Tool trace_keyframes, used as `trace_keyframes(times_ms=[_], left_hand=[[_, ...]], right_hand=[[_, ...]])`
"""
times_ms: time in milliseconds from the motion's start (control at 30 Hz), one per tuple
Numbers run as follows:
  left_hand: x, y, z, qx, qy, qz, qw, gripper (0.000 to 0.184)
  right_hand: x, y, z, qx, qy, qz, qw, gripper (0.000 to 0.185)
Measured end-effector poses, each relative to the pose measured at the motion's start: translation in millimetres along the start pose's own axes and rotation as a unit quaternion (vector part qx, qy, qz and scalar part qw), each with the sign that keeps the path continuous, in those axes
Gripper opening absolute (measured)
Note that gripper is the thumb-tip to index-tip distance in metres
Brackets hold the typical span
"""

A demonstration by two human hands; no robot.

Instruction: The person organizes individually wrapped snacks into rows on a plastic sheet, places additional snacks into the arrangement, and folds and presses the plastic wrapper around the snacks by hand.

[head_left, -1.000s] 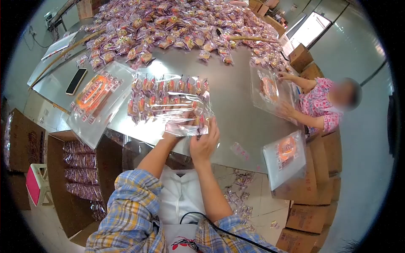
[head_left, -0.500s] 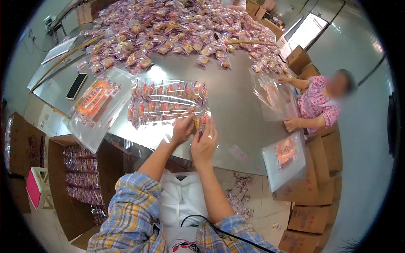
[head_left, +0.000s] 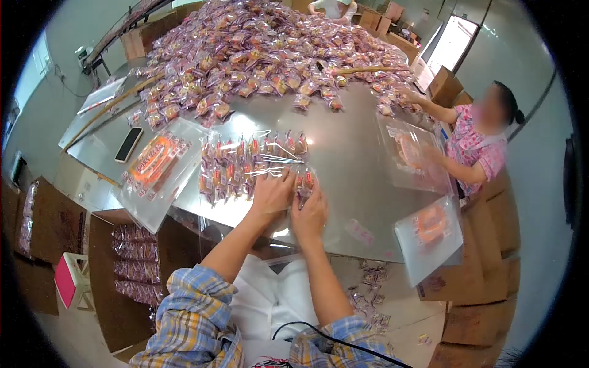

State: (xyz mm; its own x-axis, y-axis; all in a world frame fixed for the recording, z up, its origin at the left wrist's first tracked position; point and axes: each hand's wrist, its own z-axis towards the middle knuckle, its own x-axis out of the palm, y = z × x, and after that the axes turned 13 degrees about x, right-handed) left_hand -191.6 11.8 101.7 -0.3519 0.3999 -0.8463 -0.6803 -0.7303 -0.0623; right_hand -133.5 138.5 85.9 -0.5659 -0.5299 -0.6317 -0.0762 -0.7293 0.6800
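Observation:
A clear bag (head_left: 236, 165) with rows of small wrapped cakes lies on the metal table in front of me. My left hand (head_left: 273, 195) rests on the near part of the bag, its fingers spread over the plastic. At the bag's near right corner, my right hand (head_left: 310, 214) has its fingers round a wrapped cake (head_left: 305, 181) under the film. Left of the bag lies a stack of flat printed bags (head_left: 153, 165).
A large heap of wrapped cakes (head_left: 264, 49) covers the table's far side. A phone (head_left: 129, 145) lies at the left. An open carton (head_left: 101, 270) of packed bags stands below. A co-worker (head_left: 472, 141) handles a flat bag (head_left: 411, 150) at the right, above another bag stack (head_left: 429, 236).
My left hand has come out from the bag's near end onto its top, and the film has sunk lower. The co-worker's arm now reaches toward the heap. The view has shifted.

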Motion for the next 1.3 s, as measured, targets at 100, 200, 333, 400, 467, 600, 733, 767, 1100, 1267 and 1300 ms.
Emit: trace_keyframes(times_ms=[100, 200, 333, 400, 467, 600, 733, 767, 1100, 1267, 1300], left_hand=[[2.7, 3.0, 0.0, 0.052, 0.059, 0.038, 0.996, 0.059], [-2.1, -0.4, 0.6, 0.049, 0.114, -0.008, 0.992, 0.067], [3.9, -8.0, -2.3, 0.065, 0.086, 0.042, 0.993, 0.074], [7.1, -9.1, -1.1, 0.049, 0.071, 0.013, 0.996, 0.073], [6.1, -8.0, 0.3, 0.012, 0.147, -0.031, 0.989, 0.069], [-10.3, -16.0, 0.5, 0.037, 0.03, -0.04, 0.998, 0.063], [-4.2, -19.6, -8.4, 0.056, -0.05, -0.083, 0.994, 0.06], [-7.4, -21.5, -5.0, 0.051, -0.054, -0.081, 0.994, 0.063], [9.7, -34.7, 6.6, 0.028, -0.068, 0.035, 0.997, 0.058], [27.9, -28.4, 19.9, -0.017, -0.01, 0.102, 0.995, 0.059], [28.1, -25.4, 21.8, -0.012, -0.021, 0.098, 0.995, 0.059]], right_hand=[[-3.9, 1.1, 6.9, 0.002, 0.076, -0.009, 0.997, 0.073], [-17.2, 2.2, 11.9, 0.025, 0.142, -0.022, 0.989, 0.08], [-0.6, -22.3, 16.8, -0.032, 0.107, 0.011, 0.994, 0.077], [-1.6, -22.8, 18.7, -0.023, 0.118, 0.022, 0.993, 0.072], [-10.6, -23.9, 14.4, -0.014, 0.132, 0.023, 0.991, 0.066], [-37.0, -36.9, -14.6, -0.077, 0.031, 0.011, 0.996, 0.053], [-40.9, -37.2, -2.0, -0.081, -0.138, 0.018, 0.987, 0.045], [-43.3, -31.6, 7.7, -0.057, -0.138, 0.028, 0.988, 0.045], [-16.0, -61.1, 20.7, 0.048, 0.085, 0.226, 0.969, 0.022], [-22.2, -59.3, 17.1, 0.135, 0.135, 0.33, 0.924, 0.02], [-23.2, -59.4, 16.7, 0.139, 0.146, 0.335, 0.92, 0.02]])
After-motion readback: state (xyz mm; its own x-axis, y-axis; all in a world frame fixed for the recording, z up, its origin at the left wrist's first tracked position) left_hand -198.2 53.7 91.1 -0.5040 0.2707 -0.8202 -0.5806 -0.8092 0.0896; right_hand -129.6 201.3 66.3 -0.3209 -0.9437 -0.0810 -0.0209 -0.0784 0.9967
